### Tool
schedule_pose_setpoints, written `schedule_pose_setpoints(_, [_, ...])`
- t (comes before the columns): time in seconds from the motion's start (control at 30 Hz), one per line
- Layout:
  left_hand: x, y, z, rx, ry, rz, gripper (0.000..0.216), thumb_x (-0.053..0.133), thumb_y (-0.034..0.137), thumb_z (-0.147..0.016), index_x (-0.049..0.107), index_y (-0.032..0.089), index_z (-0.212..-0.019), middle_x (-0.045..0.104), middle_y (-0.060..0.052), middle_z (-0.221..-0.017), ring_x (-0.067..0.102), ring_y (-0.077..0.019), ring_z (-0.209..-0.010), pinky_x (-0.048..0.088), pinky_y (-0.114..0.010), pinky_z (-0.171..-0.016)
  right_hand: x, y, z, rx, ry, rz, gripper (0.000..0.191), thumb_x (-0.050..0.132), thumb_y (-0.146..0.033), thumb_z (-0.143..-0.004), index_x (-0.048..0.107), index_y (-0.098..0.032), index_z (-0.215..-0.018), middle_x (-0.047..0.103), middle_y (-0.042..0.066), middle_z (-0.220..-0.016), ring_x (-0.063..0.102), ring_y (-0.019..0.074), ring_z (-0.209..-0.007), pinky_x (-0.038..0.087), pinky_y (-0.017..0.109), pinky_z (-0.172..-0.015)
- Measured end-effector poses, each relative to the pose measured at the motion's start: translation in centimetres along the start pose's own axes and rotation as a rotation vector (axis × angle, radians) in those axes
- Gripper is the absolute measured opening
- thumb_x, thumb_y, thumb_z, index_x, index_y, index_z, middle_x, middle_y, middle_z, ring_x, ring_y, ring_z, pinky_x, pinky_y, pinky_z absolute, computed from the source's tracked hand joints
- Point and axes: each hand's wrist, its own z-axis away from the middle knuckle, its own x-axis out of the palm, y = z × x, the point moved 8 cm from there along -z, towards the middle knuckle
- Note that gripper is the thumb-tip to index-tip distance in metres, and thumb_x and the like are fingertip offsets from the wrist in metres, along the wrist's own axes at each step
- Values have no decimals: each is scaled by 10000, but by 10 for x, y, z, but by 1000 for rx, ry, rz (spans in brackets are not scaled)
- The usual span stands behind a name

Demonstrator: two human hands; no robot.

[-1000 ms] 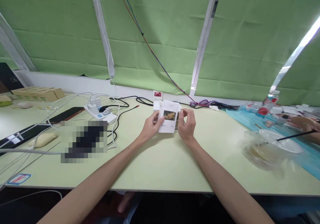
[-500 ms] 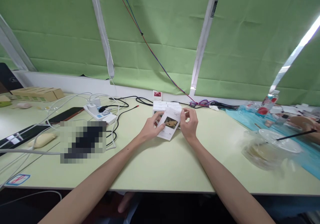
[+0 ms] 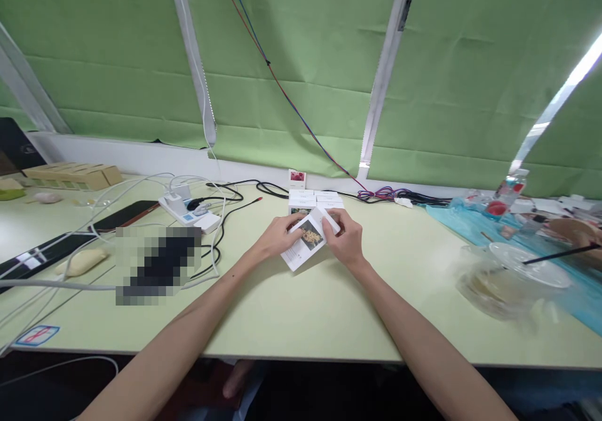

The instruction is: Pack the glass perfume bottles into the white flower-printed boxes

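Observation:
Over the table [image 3: 305,320], both hands hold a white paper carton [image 3: 297,255] with a photo of yellowish flowers or food on its face. My left hand [image 3: 276,236] pinches its left edge, thumb on the front. My right hand [image 3: 346,238] has its fingers closed on the upper right end, where a flap looks bent; the fingers partly hide it. Just behind stand several small white boxes [image 3: 301,194], partly hidden by the hands. One box with a red picture [image 3: 297,179] rises at the back of them.
A power strip [image 3: 181,211] with white cables lies on the left, near a phone [image 3: 125,216] and a blurred dark object [image 3: 162,264]. On the right are a lidded plastic bowl [image 3: 498,283], a blue plastic sheet [image 3: 463,220] and a bottle [image 3: 512,187]. Black cables [image 3: 421,196] run along the back.
The carton has moved slightly left and down and tilted more. My right hand has shifted left over its upper end, where the flap now looks bent.

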Motion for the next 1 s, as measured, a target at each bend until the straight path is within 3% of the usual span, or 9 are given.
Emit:
schedule_pose_setpoints(0.2, [8, 3, 5, -13, -149, -199, 415, 443, 257, -807, 737, 212, -1097, 733, -16, -860, 597, -179, -697, 387, -258, -608, 10, -2, 6, -10, -83, -56, 224, 560, -287, -864, 578, -203, -1071, 381, -100, -555, 388, 113, -479, 364, 244, -520])
schedule_pose_setpoints(0.47, [17, 8, 8, 66, -167, -206, 329, 494, 207, -746, 726, 215, -979, 695, -5, -789, 556, -159, -657, 422, -262, -628, 31, -3, 14, 34, -309, -76, 226, 560, -315, -869, 597, -198, -1059, 472, -81, -568, 456, 116, -492, 379, 243, -548])
schedule_pose_setpoints(0.67, [23, 10, 10, 71, -135, -143, 341, 502, 198, -796, 700, 190, -1074, 736, -43, -867, 638, -198, -734, 491, -283, -687, 38, -2, 17, 118, -409, -82, 286, 508, -441, -942, 638, -202, -1029, 517, -63, -541, 495, 130, -490, 381, 246, -554])
schedule_pose_setpoints(0.8, [25, 14, 11, 94, -69, -83, 462, 479, 152, -817, 634, 212, -1248, 746, -60, -1039, 679, -215, -877, 532, -302, -781, 39, -2, 16, 93, -405, -82, 314, 470, -441, -969, 657, -204, -884, 588, -27, -597, 504, 127, -521, 378, 252, -564])
schedule_pose_setpoints(1.0, [24, 17, 10, 119, -10, -78, 377, 422, 110, -837, 633, 203, -1135, 727, -59, -984, 677, -200, -856, 545, -309, -770, 37, -3, 13, 32, -350, -27, 488, 394, -470, -1001, 540, -200, -621, 538, -3, -560, 449, 126, -525, 354, 274, -567])
